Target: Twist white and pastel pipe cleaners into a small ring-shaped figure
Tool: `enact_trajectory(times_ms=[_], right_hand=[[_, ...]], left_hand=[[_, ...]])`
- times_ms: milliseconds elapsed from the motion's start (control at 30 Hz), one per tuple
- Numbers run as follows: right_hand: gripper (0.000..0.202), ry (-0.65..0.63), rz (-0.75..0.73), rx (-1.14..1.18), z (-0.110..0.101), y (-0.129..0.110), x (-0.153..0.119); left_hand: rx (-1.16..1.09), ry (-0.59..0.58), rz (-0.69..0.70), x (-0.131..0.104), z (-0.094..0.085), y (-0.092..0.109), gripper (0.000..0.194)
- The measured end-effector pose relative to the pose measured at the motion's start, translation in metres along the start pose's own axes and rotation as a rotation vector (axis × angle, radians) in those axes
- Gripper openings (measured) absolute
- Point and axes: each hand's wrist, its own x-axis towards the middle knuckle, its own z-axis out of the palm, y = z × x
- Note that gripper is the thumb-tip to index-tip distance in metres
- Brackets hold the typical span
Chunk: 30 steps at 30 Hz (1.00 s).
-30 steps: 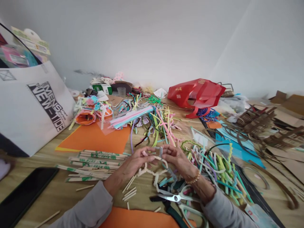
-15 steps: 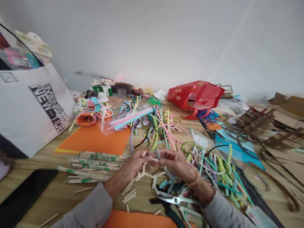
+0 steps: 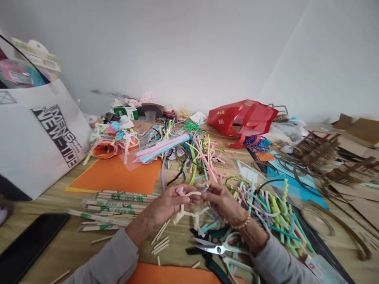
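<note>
Between my two hands hangs a chain of bent pipe cleaners [image 3: 189,213], cream and pale, with a pink bit near the left fingers and a grey bit near the right. My left hand [image 3: 171,201] pinches one side of it, thumb and fingers closed. With its fingertips, my right hand [image 3: 220,199] grips the other side by the grey piece. The two sets of fingertips are close together, and the exact joint between them is partly hidden. Below the hands lie white-handled scissors [image 3: 219,249] with parted blades, over dark-handled ones.
Short sticks [image 3: 160,245] and paper-wrapped chopsticks [image 3: 118,205] lie left. A heap of coloured pipe cleaners [image 3: 272,209] is at right. Further out are a black phone [image 3: 32,244], orange sheets [image 3: 118,175], a white bag [image 3: 44,138], a red bag [image 3: 242,118] and brown woven pieces [image 3: 316,150].
Both hands have turned the pipe-cleaner chain slightly. The grey piece, upright before, now tilts sideways at the right fingertips, and the hanging part has shifted. The view has moved a little.
</note>
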Motion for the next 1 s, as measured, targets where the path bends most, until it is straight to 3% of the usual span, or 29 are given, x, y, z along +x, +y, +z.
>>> enact_trajectory(times_ms=[100, 200, 333, 533, 833, 1000], right_hand=[[0.020, -0.012, 0.004, 0.031, -0.005, -0.006, 0.000], [0.021, -0.034, 0.024, 0.071, -0.006, -0.012, 0.000], [0.020, -0.043, 0.058, 0.091, -0.002, -0.013, -0.003], [0.024, -0.113, 0.103, 0.085, 0.009, -0.007, -0.007], [0.023, -0.095, 0.150, 0.061, 0.017, 0.000, -0.009], [0.025, -0.141, 0.215, 0.131, 0.014, -0.001, -0.008]], left_hand=[[-0.088, -0.133, 0.043, -0.003, -0.002, 0.009, 0.062], [-0.177, -0.172, 0.047, 0.000, -0.005, 0.012, 0.072], [-0.180, -0.100, -0.072, 0.006, -0.010, 0.007, 0.057], [0.096, -0.024, -0.166, 0.006, -0.006, -0.005, 0.030], [0.266, 0.184, 0.002, 0.005, 0.013, -0.006, 0.028], [0.315, 0.208, -0.043, 0.004, 0.011, -0.005, 0.024]])
